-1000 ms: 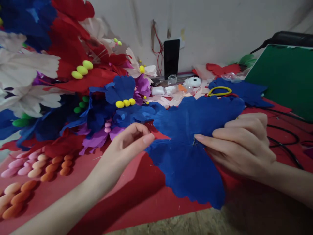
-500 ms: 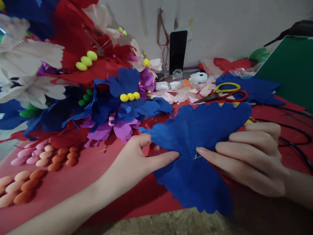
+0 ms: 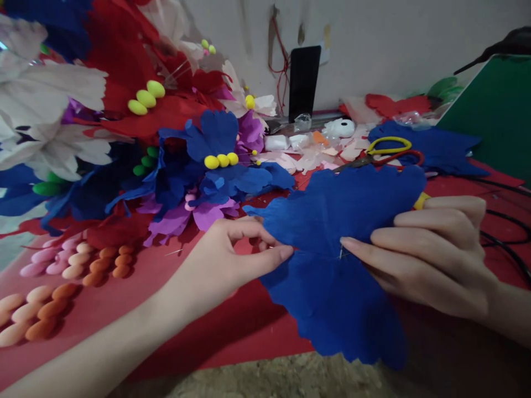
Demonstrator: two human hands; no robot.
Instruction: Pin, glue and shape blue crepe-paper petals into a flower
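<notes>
A large blue crepe-paper flower [image 3: 332,221] with scalloped petals lies on the red sheet [image 3: 232,326]. My left hand [image 3: 232,262] pinches the flower's left edge between thumb and forefinger. My right hand [image 3: 431,254] rests on the flower's right side with the fingers stretched flat. Its forefinger tip presses beside a thin metal wire [image 3: 341,254] at the flower's middle.
A heap of finished paper flowers [image 3: 136,138] in blue, red, white and purple fills the left. Rows of orange and pink foam stamens [image 3: 74,265] lie at the front left. Yellow-and-red scissors [image 3: 385,152], a black phone [image 3: 304,83] against the wall, a green board [image 3: 493,121] and black cables [image 3: 506,243] sit behind and right.
My left hand moved right from the air onto the flower's left edge and closed into a pinch on it. My right hand has stayed pressed on the flower.
</notes>
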